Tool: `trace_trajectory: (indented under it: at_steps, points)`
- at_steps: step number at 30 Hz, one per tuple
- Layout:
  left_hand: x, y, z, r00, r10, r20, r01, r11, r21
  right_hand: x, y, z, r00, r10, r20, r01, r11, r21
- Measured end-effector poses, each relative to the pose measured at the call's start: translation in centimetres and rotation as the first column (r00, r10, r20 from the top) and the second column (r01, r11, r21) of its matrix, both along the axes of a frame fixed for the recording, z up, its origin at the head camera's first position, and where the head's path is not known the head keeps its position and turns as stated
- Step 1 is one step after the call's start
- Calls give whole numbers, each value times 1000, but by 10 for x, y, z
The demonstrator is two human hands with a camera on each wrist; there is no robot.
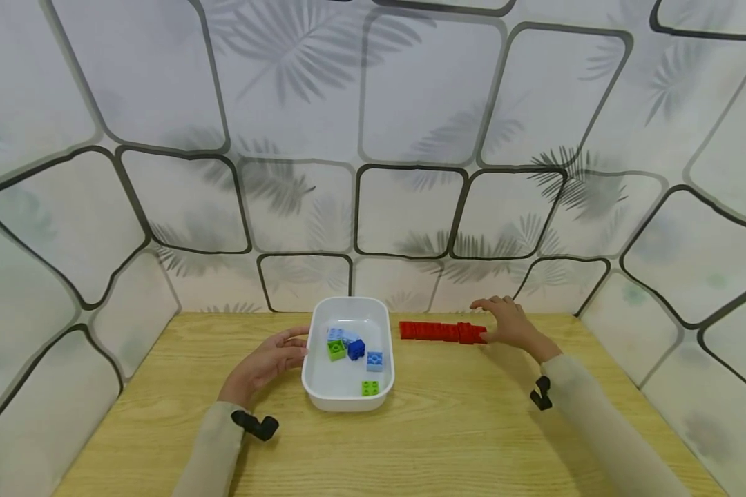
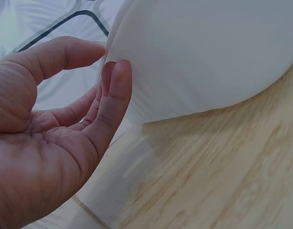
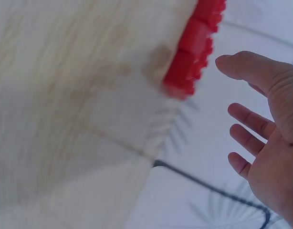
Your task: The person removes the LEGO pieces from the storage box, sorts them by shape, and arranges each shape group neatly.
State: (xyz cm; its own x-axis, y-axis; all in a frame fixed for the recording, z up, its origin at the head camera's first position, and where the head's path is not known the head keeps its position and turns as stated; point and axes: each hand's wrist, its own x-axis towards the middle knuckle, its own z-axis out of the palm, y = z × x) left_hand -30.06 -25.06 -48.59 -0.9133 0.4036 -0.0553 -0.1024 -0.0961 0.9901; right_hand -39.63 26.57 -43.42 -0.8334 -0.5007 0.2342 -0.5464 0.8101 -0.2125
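Note:
A white plastic tub holds a few loose toy building bricks: light blue, dark blue and green. My left hand is at the tub's left side, fingers loosely bent with the tips at its outer wall; whether they press on it I cannot tell. To the right of the tub lies a long row of red building bricks. By the row's right end is my right hand, fingers spread and holding nothing. The right wrist view shows a gap between that hand and the red bricks.
Tub and brick row lie on a wood-grain table. Patterned cloth walls rise behind the table and at both sides, close behind the tub and the red row.

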Motion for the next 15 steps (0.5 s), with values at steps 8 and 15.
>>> trace_trajectory:
  at_steps: [8, 15]
  points:
    - [0, 1, 1, 1000, 13, 15, -13, 1000, 3, 11, -48, 26, 977, 184, -104, -193, 978, -80]
    - [0, 1, 1, 999, 18, 26, -18, 1000, -6, 28, -92, 43, 939, 320, -125, -336, 932, -137]
